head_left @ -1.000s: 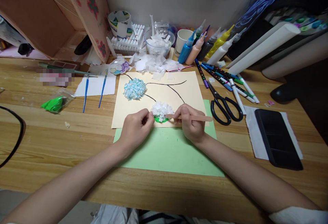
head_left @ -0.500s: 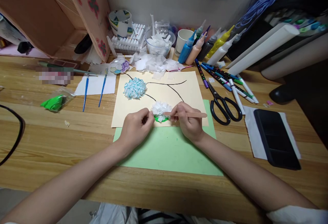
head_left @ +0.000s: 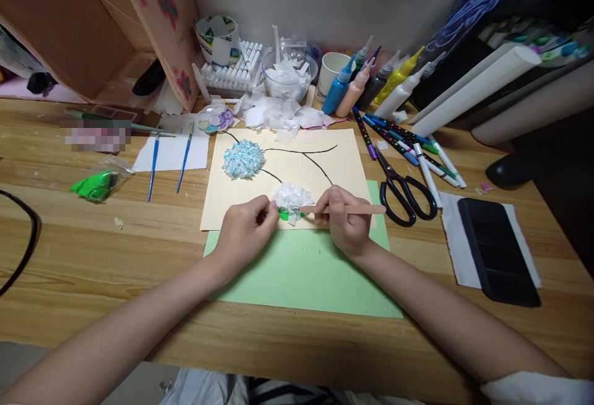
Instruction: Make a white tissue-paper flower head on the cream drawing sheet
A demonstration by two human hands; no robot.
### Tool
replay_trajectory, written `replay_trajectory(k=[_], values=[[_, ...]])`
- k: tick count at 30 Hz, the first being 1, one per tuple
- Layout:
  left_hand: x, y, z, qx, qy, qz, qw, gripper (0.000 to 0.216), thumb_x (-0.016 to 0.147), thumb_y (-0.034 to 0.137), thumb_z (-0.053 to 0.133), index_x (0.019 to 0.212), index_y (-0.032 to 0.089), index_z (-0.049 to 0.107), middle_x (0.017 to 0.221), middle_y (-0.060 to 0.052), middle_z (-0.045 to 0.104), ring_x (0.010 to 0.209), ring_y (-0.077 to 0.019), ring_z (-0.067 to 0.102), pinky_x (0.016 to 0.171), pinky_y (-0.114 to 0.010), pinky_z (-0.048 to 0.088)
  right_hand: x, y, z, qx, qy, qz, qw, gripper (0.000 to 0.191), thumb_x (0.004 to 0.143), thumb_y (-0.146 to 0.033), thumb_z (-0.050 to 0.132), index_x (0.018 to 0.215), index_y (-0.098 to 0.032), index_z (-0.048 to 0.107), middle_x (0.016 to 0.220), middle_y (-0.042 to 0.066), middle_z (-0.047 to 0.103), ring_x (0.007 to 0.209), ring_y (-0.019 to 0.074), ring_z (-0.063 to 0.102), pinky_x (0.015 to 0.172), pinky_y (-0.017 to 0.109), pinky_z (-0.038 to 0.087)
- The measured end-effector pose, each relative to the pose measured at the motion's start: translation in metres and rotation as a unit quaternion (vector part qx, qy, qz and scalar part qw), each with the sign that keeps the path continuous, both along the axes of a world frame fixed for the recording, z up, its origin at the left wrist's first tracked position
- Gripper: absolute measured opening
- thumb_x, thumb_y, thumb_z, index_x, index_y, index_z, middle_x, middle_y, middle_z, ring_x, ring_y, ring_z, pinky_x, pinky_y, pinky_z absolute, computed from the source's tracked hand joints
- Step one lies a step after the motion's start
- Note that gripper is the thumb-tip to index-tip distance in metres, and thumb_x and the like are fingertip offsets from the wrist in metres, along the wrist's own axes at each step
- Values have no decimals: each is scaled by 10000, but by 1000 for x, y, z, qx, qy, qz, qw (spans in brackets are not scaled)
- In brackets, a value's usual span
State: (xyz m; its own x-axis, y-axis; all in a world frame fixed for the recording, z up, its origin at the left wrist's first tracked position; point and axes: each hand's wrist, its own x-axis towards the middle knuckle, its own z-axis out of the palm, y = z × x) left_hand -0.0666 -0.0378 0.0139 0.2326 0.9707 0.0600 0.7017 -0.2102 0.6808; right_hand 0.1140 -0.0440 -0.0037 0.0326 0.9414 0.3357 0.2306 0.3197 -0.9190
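My right hand (head_left: 346,219) grips a flat wooden craft stick (head_left: 364,209), its left tip at the edge of a white paper-scrap flower (head_left: 293,195). Under that flower a patch of green clay (head_left: 284,214) shows on the cream sheet (head_left: 223,204). My left hand (head_left: 248,225) rests closed at the flower's left side, thumb and fingers pinched together; what they hold, if anything, is hidden. Higher on the sheet sits a blue-and-white paper flower (head_left: 244,159), with dark drawn stems around it. A green sheet (head_left: 301,275) lies beneath.
Black-handled scissors (head_left: 403,191) and several markers (head_left: 408,145) lie right of the sheet. A phone-like black slab (head_left: 499,250) rests farther right. Behind are torn white paper (head_left: 269,111), a clear bowl (head_left: 288,77) and paint bottles (head_left: 338,86). Two brushes (head_left: 184,157) lie left.
My right hand has drawn the craft stick a little to the right, away from the flower's middle. A white scrap at the flower's lower edge hangs slightly lower. My left hand stays put.
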Motion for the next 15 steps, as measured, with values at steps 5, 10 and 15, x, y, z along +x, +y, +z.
replay_trajectory(k=[5,10,15], values=[[0,0,0,-2,-2,0,1000,339,870,278,434,555,168,374,482,62,344,463,-68,313,505,-215,246,1,0,1,0,-13,32,999,413,941,-343,396,596,-187,560,479,-21,541,436,91,526,450,212,430],[0,0,-1,0,-4,-1,1000,338,869,277,438,557,167,370,480,64,338,463,-67,310,504,-214,243,1,2,0,-23,-16,47,999,377,940,-351,403,649,-190,579,533,-16,564,509,102,560,493,217,443],[1,0,0,-2,-1,3,1000,344,867,285,435,552,170,360,482,62,326,466,-72,307,503,-219,243,0,3,0,-43,-11,40,998,376,935,-388,402,668,-189,576,559,-9,573,521,109,560,499,227,444]])
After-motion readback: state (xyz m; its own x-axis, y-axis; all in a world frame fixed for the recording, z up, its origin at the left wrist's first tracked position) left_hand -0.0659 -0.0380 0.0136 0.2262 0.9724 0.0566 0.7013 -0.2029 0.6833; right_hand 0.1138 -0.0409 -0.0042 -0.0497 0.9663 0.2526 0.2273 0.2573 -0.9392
